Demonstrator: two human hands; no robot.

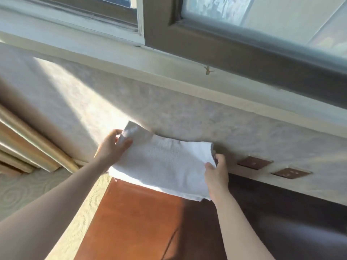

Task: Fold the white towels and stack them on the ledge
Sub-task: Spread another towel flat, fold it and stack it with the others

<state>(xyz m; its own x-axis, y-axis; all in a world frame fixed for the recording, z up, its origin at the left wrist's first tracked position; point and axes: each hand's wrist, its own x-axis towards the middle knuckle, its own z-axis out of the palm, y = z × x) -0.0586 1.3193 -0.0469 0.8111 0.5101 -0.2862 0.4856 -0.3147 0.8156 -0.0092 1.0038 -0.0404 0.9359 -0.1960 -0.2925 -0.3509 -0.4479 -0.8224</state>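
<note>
Left hand [112, 147] pinches the far-left corner of a white towel [161, 164], thumb on top and fingers curled beneath; right hand [216, 173] grips the right edge, fingers wrapped around it. The towel, apparently already doubled, is held in the air between the hands, sagging slightly, above a reddish-brown worktop [142, 222] and in front of a pale textured wall [187, 113]. The ledge [169, 72] runs above, under the window frame [244, 53]. To fold well, the hands should probably keep the cloth taut and bring matching corners together squarely before lifting it to the ledge. Two wall sockets [272, 167] sit right.
</note>
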